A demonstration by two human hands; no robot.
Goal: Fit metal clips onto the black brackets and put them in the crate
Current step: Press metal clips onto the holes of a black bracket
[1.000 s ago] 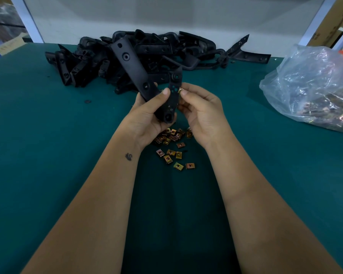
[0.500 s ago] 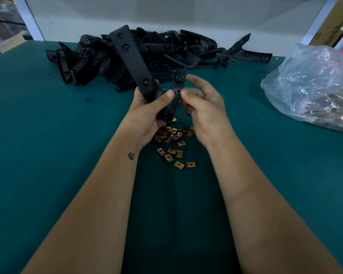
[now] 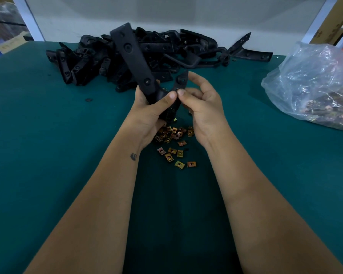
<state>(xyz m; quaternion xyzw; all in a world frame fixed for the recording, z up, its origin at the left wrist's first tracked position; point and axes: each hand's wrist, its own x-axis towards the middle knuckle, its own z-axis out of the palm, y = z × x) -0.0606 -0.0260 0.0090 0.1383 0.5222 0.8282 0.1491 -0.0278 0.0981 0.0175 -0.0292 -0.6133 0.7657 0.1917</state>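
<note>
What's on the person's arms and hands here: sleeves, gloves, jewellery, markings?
Both forearms are bare to the bottom edge of the head view: no sleeves show. The left hand and right hand wear no gloves, and no rings, watch or wristband are visible. One marking: a small dark tattoo on the left forearm just below the wrist.

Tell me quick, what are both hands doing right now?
Left hand: grips the black bracket.
Right hand: pinches the bracket's short arm.
</note>
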